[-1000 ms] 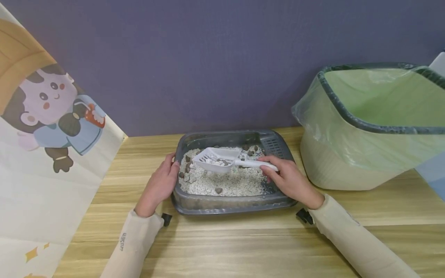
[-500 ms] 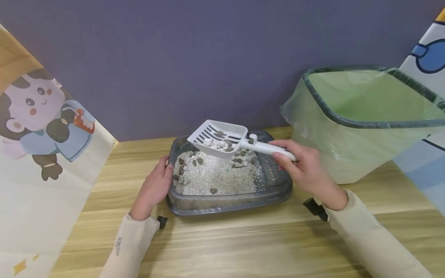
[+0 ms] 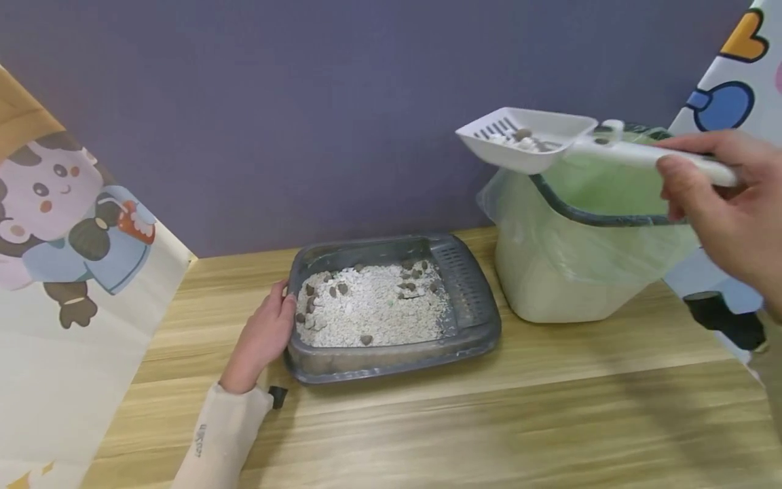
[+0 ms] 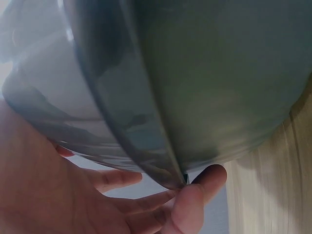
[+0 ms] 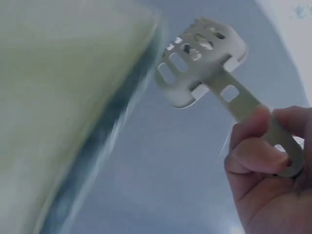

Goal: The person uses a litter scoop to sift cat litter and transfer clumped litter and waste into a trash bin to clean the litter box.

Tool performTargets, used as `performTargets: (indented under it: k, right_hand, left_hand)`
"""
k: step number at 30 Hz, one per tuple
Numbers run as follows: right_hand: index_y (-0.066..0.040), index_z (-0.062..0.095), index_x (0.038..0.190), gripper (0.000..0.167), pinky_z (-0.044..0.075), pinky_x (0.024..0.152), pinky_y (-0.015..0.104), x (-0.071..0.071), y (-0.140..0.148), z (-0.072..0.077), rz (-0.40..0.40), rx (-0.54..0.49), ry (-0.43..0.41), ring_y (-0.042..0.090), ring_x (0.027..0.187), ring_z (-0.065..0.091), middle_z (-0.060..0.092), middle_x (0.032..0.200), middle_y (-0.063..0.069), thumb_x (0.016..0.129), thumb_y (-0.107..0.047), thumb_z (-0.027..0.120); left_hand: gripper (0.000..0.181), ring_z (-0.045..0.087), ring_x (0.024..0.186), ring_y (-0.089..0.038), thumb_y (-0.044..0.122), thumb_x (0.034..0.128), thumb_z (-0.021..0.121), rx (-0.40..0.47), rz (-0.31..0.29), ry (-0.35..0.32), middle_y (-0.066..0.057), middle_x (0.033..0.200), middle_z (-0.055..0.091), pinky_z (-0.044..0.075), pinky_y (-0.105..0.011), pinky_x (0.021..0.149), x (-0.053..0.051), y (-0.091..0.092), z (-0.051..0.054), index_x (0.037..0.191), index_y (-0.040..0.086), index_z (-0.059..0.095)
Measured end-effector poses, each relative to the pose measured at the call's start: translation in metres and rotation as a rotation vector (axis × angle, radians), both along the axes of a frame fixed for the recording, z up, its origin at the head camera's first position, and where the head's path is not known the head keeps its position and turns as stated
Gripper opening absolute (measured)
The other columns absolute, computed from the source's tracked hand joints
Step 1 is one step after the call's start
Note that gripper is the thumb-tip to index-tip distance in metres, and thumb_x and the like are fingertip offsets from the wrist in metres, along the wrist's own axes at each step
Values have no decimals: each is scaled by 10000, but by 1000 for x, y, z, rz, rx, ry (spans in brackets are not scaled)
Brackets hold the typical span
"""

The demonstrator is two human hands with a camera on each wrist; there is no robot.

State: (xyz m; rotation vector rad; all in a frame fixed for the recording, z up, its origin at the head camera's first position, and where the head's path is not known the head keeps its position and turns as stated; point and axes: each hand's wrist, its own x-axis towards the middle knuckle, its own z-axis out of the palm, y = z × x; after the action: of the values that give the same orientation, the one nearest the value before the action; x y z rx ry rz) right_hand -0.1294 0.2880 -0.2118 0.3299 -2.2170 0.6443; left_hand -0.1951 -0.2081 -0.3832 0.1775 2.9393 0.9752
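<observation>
A grey litter tray (image 3: 391,360) holds pale granules (image 3: 379,305) with several brown lumps. On its left side the left hand (image 3: 261,336) grips the rim; the left wrist view shows fingertips (image 4: 187,207) pinching the edge of the tray (image 4: 214,97). The right hand (image 3: 733,197) holds a white slotted scoop (image 3: 525,159) by its handle, up in front of the bin's left rim. White clumps and brown lumps lie in the scoop. Seen from below in the right wrist view, the scoop (image 5: 204,63) extends from the right hand (image 5: 268,170).
A bin (image 3: 550,285) with a clear liner over its dark rim stands right of the tray. Behind is a purple wall (image 3: 305,122); printed panels (image 3: 110,353) border the wooden table (image 3: 458,435) at left and right.
The right hand has lifted the loaded scoop up from the tray and moved it right to the bin. The left hand stays on the tray's left side. The head view has shifted somewhat.
</observation>
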Motion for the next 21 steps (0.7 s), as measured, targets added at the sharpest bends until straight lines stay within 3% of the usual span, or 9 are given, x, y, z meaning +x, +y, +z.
performTargets:
  k: [3,7,10,13,15,17,20,21]
  right_hand:
    - [-19,563,1272,302,313,588,-1,-4,27,0,-41,-79,-22,-114,621,397,431,807,-230,993,-92,472]
    - [-140,480,1364,362,299,696,16,-7,49,-9,-172,-159,-93,-116,702,368,382,911,-257,1014,-111,397]
    - [-151,464,1379,379,273,669,48,-10,60,-18,-218,-182,-139,-134,742,366,369,945,-292,1014,-91,385]
    - [-102,480,1368,374,258,642,93,-16,70,-27,-206,-118,-126,-162,766,357,366,918,-350,1011,-40,387]
    - [-55,508,1338,356,247,631,93,-19,74,-31,-203,-83,-122,-181,775,348,453,951,-289,1002,-9,398]
    - [-11,526,1312,338,255,670,100,-21,77,-34,-228,-29,-116,-202,795,313,566,1001,-130,995,9,409]
    - [-24,556,1296,337,253,720,102,-20,80,-38,-260,-2,-124,-207,846,312,586,1133,173,990,12,419]
    - [-46,569,1295,343,255,738,102,-19,81,-39,-267,-10,-112,-208,863,324,581,1179,174,989,6,423]
  left_hand:
    - [590,326,1284,-464,396,1027,180,4,-4,1,-261,1459,304,272,-613,1010,0,0,0,1490,33,192]
    - [590,316,1292,-462,402,1026,180,8,-9,5,-257,1467,293,267,-616,1012,-1,0,0,1494,42,188]
    - [585,313,1294,-461,399,1027,179,7,-7,6,-255,1468,293,265,-613,1014,-2,0,-1,1493,47,192]
    - [574,321,1287,-463,390,1028,186,6,2,6,-256,1462,303,269,-615,1011,-2,-1,-2,1490,50,204]
    - [569,326,1282,-466,386,1028,191,6,4,8,-258,1458,308,274,-616,1008,-1,-1,-2,1488,50,210]
    - [564,334,1277,-467,383,1029,197,9,5,13,-259,1454,315,280,-618,1003,-1,-1,-3,1486,52,217]
    - [562,343,1270,-470,380,1029,198,7,5,17,-258,1452,319,286,-618,999,-1,-1,-4,1485,53,217]
    - [562,344,1269,-469,380,1029,198,6,5,18,-258,1452,320,288,-617,998,-1,-1,-5,1485,52,219]
